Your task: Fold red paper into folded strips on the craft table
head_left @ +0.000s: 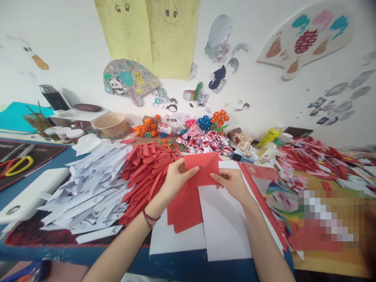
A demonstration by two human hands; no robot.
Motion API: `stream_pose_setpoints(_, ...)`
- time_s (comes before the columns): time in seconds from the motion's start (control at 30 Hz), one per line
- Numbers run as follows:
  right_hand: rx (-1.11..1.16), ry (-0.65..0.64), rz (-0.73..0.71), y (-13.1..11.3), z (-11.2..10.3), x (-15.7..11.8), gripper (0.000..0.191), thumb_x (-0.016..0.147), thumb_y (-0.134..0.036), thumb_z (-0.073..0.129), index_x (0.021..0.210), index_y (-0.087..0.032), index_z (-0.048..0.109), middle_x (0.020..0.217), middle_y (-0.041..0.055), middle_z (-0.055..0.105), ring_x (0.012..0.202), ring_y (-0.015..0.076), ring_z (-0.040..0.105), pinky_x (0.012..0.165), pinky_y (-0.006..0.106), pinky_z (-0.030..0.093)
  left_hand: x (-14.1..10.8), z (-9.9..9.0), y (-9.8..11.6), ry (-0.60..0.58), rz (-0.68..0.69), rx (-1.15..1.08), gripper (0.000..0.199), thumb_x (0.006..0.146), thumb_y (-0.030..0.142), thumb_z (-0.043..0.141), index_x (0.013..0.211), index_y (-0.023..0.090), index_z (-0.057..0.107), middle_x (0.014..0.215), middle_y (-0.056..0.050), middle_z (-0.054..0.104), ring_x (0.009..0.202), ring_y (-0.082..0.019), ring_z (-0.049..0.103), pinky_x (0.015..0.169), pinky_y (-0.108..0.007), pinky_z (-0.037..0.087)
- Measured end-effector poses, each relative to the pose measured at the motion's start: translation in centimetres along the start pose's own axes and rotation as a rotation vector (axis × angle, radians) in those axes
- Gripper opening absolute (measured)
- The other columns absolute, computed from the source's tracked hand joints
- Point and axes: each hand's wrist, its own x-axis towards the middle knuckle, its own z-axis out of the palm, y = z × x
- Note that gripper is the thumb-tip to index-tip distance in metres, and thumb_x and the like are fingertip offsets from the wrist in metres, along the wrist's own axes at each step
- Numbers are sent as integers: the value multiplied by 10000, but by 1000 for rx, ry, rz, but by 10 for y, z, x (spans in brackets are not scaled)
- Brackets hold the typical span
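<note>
Above the stacked sheets, as the head view shows, I hold a red paper rectangle point(204, 160) between both hands. My left hand point(178, 175) grips its left side, thumb flat on the near face, other fingers curled behind. My right hand point(230, 183) pinches the lower right edge between thumb and forefinger. Whether the rectangle touches the sheets below, I cannot tell. Directly beneath lie larger red paper sheets point(183, 211), overlapping plain white paper sheets point(226, 223) on the blue tabletop point(176, 263). Left of my left hand: a pile of narrow folded red paper strips point(143, 172), adjoining a wider pile of folded white paper strips point(88, 196). Beyond my hands: red-and-white paper flowers point(210, 143), grouped near the wall.
</note>
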Motion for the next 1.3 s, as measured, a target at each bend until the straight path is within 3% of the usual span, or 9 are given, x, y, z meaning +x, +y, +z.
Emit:
stream_pose_setpoints(0.17,-107,-93,-103,-2,6,-2,455,835,-490,593,498,-186,552,472,4,590,456,118,491,494,247,341,-3,-2,6,146,-9,88,281,688,370,739,839,138,693,869,-64,712,786,-190,653,692,-264,520)
stream_pose_setpoints(0.47,-202,-26,-180,-10,8,-4,463,874,-433,566,486,-197,481,463,-5,564,455,116,490,517,247,349,-3,-1,1,300,108,208,188,674,319,752,770,160,724,798,-37,720,777,-183,652,746,-269,514)
stream_pose_setpoints(0.77,-254,-33,-243,-11,8,-5,466,895,-421,540,492,-198,467,469,-6,548,452,113,482,534,248,365,-2,-2,1,287,165,269,149,697,296,734,754,163,701,782,-31,713,761,-176,648,737,-262,504)
stream_pose_setpoints(1.17,-313,-34,-318,3,9,-3,443,908,-355,543,512,-174,464,485,-26,507,462,88,432,539,225,326,1,-15,7,40,285,625,99,793,268,651,827,183,688,860,-21,719,758,-143,645,708,-221,462)
stream_pose_setpoints(1.3,-310,-79,-308,1,9,-4,440,905,-354,550,515,-172,463,486,-30,503,464,85,430,543,220,326,0,-14,8,-5,292,691,125,790,300,660,799,178,687,782,1,698,678,-116,599,650,-202,416)
